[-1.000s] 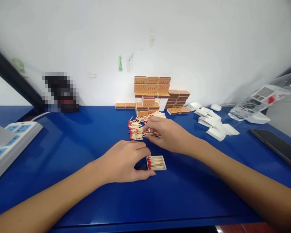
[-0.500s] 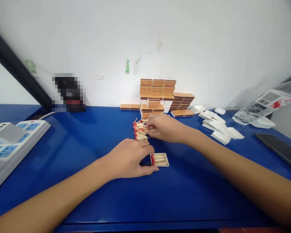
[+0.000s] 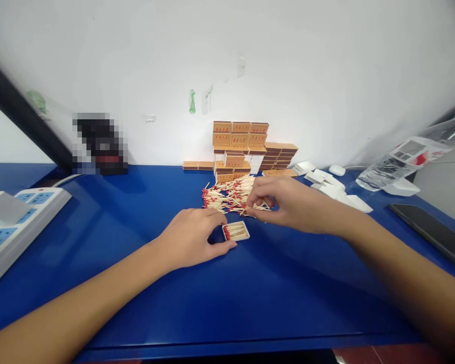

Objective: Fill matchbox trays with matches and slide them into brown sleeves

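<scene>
My left hand (image 3: 195, 237) is closed on a small white matchbox tray (image 3: 247, 233), with thumb and fingers at its left end. Red-headed matches (image 3: 235, 231) lie side by side inside it. Just beyond spreads a loose heap of matches (image 3: 220, 196) with red heads and pale sticks. My right hand (image 3: 282, 202) is at the heap's right side, thumb and forefinger drawn together in a pinch. Whatever lies between those fingertips is too small to make out against the heap. Part of the heap is hidden behind this hand.
Orange matchboxes (image 3: 238, 139) are stacked against the wall behind the heap. White empty trays (image 3: 328, 186), a clear plastic bottle (image 3: 387, 167) and a dark phone (image 3: 430, 232) lie to the right. At the left is a power strip (image 3: 41, 215). Everything rests on a blue tabletop (image 3: 227, 303).
My right hand has shifted right, off the middle of the heap, uncovering more matches. The tray in my left hand has moved nearer the heap and turned slightly. The view has shifted a little.
</scene>
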`<state>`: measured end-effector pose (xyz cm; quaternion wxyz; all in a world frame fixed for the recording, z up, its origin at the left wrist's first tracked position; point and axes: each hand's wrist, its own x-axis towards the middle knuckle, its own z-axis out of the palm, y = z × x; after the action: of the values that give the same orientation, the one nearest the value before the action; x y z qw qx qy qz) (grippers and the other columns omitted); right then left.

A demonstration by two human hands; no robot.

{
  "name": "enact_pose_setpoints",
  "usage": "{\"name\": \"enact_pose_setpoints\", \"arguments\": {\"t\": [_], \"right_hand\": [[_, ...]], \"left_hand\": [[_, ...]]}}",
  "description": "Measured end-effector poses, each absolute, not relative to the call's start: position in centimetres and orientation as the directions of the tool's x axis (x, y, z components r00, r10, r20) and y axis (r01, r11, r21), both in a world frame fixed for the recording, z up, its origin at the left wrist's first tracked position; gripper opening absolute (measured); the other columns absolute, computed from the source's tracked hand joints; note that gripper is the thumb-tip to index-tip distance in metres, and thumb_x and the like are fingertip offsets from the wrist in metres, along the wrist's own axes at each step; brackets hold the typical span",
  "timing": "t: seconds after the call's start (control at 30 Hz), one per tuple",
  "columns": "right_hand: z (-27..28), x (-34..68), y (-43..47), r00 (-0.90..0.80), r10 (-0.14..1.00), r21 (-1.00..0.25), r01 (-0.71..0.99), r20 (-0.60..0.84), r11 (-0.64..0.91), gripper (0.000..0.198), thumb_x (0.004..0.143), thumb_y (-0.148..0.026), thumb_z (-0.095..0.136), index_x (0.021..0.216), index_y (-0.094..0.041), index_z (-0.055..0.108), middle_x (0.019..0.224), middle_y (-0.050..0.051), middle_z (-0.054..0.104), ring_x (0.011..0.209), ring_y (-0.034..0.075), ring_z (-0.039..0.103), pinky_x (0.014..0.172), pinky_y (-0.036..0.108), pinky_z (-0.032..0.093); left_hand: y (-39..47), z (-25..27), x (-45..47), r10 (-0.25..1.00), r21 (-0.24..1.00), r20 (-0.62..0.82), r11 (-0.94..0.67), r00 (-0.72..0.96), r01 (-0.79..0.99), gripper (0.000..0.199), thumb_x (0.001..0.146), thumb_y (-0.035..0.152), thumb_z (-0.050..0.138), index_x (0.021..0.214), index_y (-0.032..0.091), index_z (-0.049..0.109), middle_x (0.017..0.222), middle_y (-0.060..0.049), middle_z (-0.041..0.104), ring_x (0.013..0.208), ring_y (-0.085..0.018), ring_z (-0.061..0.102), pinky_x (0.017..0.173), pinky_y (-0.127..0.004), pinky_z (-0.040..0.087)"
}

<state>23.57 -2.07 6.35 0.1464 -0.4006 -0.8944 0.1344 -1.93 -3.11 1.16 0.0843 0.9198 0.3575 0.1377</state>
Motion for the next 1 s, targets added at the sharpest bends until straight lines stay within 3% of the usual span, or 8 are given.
{"name": "enact_pose_setpoints", "arguments": {"t": [0.17, 0.3, 0.53, 1.0], "right_hand": [[5.2, 22.6, -3.6, -0.671, 0.738, -0.355, 0.673, 0.074, 0.648, 0.009, 0.095, -0.022, 0.065, 0.090, -0.020, 0.073, 0.090, 0.003, 0.066, 0.079, 0.016, 0.059, 0.070, 0.030, 0.041], [4.3, 21.5, -3.9, -0.669, 0.742, -0.325, 0.695, 0.033, 0.641, 0.007, 0.094, -0.020, 0.067, 0.092, -0.019, 0.073, 0.094, 0.005, 0.066, 0.079, 0.017, 0.060, 0.070, 0.030, 0.041], [3.8, 22.9, -3.7, -0.677, 0.727, -0.382, 0.645, 0.117, 0.662, 0.012, 0.093, -0.021, 0.070, 0.105, -0.021, 0.072, 0.099, 0.004, 0.067, 0.083, 0.017, 0.061, 0.070, 0.028, 0.042], [3.1, 22.6, -3.9, -0.655, 0.741, -0.450, 0.622, 0.149, 0.641, 0.010, 0.097, -0.017, 0.061, 0.093, -0.019, 0.070, 0.091, 0.003, 0.065, 0.080, 0.015, 0.058, 0.070, 0.028, 0.042]], "left_hand": [[-3.0, 1.2, -1.8, 0.673, 0.264, 0.189, -0.737, 0.716, 0.623, 0.031, 0.093, 0.050, 0.068, 0.097, 0.019, 0.067, 0.080, 0.000, 0.067, 0.069, -0.017, 0.062, 0.060, -0.030, 0.038], [-3.0, 1.3, -1.8, 0.676, 0.262, 0.179, -0.733, 0.715, 0.628, 0.031, 0.093, 0.050, 0.068, 0.088, 0.019, 0.065, 0.079, 0.000, 0.067, 0.068, -0.017, 0.062, 0.059, -0.030, 0.038], [-3.0, 1.2, -1.8, 0.675, 0.262, 0.184, -0.735, 0.715, 0.626, 0.030, 0.093, 0.049, 0.068, 0.090, 0.019, 0.065, 0.080, 0.000, 0.068, 0.067, -0.016, 0.062, 0.059, -0.029, 0.039], [-2.9, 1.2, -1.7, 0.673, 0.270, 0.169, -0.734, 0.720, 0.623, 0.029, 0.094, 0.049, 0.068, 0.098, 0.020, 0.068, 0.082, 0.000, 0.067, 0.069, -0.016, 0.061, 0.060, -0.029, 0.039]]}}
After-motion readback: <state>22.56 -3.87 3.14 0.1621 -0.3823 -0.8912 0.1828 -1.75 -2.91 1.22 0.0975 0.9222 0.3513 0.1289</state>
